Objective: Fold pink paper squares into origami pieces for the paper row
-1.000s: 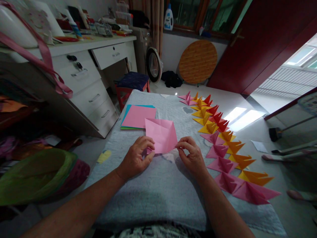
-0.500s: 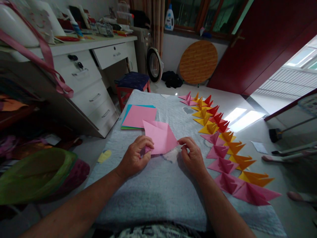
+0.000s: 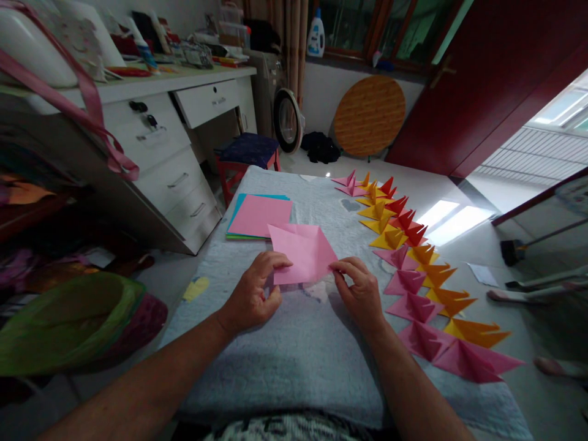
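A creased square of pink origami paper (image 3: 301, 254) is in front of me, its right corner bent up. My right hand (image 3: 361, 285) pinches that corner between thumb and fingers. My left hand (image 3: 255, 291) is at the paper's left side, forefinger stretched onto the sheet and thumb apart from it near the lower left corner. Just beyond lies a stack of square paper (image 3: 261, 214), pink on top with blue and green edges showing. Rows of folded paper cranes (image 3: 404, 282) in pink, yellow, orange and red line the right side.
A pale blue cloth (image 3: 285, 361) covers the table. On the left stand a green-lined bin (image 3: 68, 331) and a white desk (image 3: 184, 165). Behind the table are a stool (image 3: 248, 150), an open washing machine door (image 3: 288, 121) and a round wooden board (image 3: 370, 116).
My left thumb has come away from the paper, and the left fingers now reach flatter over it. The sheet has shifted slightly right and opened out flatter. My right hand keeps its pinch.
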`<action>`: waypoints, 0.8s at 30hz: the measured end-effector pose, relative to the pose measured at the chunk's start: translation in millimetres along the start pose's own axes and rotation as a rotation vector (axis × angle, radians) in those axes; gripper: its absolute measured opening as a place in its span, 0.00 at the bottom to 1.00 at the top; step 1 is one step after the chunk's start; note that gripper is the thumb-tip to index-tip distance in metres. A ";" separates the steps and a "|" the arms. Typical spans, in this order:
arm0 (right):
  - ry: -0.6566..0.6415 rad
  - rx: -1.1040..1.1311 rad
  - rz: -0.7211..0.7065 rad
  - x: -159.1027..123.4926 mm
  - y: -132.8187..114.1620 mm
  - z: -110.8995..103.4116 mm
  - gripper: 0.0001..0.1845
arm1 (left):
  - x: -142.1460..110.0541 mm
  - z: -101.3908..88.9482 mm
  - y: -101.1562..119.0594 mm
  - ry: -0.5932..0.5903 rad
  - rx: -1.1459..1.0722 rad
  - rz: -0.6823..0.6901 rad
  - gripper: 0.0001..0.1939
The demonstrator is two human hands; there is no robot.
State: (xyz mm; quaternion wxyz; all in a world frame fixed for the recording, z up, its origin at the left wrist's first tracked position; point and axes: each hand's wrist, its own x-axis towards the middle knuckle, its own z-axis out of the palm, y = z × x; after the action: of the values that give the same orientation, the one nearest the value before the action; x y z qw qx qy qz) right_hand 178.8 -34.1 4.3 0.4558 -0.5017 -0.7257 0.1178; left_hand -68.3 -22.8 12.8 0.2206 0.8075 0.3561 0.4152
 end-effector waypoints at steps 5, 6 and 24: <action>0.098 -0.152 -0.113 -2.7 -13.5 -3.4 0.07 | 2.1 6.2 1.0 -0.086 0.197 0.001 0.18; 0.085 -0.163 -0.140 -3.3 -16.0 -3.2 0.06 | 2.6 7.8 0.1 -0.089 0.233 -0.001 0.14; -0.388 -0.011 -0.223 -7.1 -9.6 9.1 0.09 | 2.5 5.0 -5.3 -0.245 0.708 0.098 0.03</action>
State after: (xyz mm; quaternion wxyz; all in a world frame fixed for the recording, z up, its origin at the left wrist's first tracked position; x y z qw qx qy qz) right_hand 166.3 -41.9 1.4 0.3151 -0.3888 -0.8514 0.1568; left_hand -65.2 -17.8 7.8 -0.0514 0.8935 0.4095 0.1769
